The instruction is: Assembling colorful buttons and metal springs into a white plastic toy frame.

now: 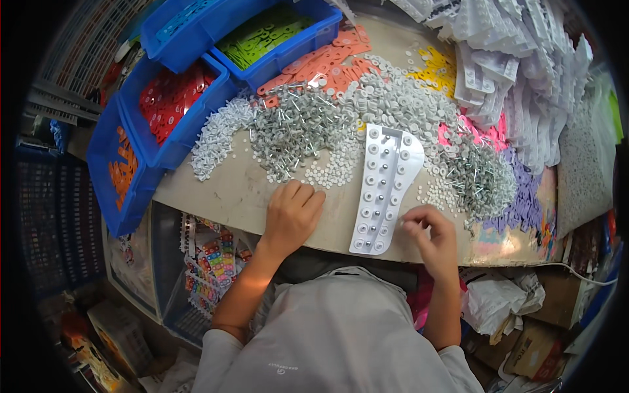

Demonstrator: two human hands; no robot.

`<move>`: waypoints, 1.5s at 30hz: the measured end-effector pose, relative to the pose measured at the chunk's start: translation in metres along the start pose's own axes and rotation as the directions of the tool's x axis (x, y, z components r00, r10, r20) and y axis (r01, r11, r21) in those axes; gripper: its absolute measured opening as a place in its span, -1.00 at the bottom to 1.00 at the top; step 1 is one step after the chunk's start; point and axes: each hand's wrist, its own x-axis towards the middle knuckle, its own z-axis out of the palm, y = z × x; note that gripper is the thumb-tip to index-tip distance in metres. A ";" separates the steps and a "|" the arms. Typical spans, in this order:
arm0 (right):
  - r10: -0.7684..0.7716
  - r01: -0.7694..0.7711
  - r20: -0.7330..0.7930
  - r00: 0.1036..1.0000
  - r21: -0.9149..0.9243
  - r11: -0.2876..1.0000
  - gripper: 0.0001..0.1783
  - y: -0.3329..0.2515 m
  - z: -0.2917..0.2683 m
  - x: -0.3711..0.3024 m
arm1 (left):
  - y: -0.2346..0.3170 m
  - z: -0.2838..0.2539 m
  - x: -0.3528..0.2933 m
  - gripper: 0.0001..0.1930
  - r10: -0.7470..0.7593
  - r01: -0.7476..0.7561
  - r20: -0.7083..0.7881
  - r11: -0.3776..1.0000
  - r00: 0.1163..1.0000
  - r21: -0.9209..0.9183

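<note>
A long white moulded plastic base (359, 226) lies on the table in front of me, broader at its far end. Rows of round posts run along its two sides, with shiny metal heads down the middle channel. My left hand (291, 215) is to its left, fingers curled down at the table close to small white washers (327, 171); anything under the fingertips is hidden. To the right of the base, my right hand (432, 237) has its fingers bent in, thumb near the index finger. What they pinch, if anything, is too small to make out.
Screws (295, 124), white rings (393, 98) and small white pegs (219, 134) lie heaped beyond the base. More screws (475, 173) and purple pieces (521, 193) are at right. Blue bins (190, 147) stand left; white bases (544, 98) are piled at far right.
</note>
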 end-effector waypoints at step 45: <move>-0.328 0.109 -0.247 0.912 -0.624 0.774 -0.86 0.036 0.025 -0.006 | 0.056 -0.005 0.018 -0.90 -0.078 0.173 0.181 0.783 0.980 -0.598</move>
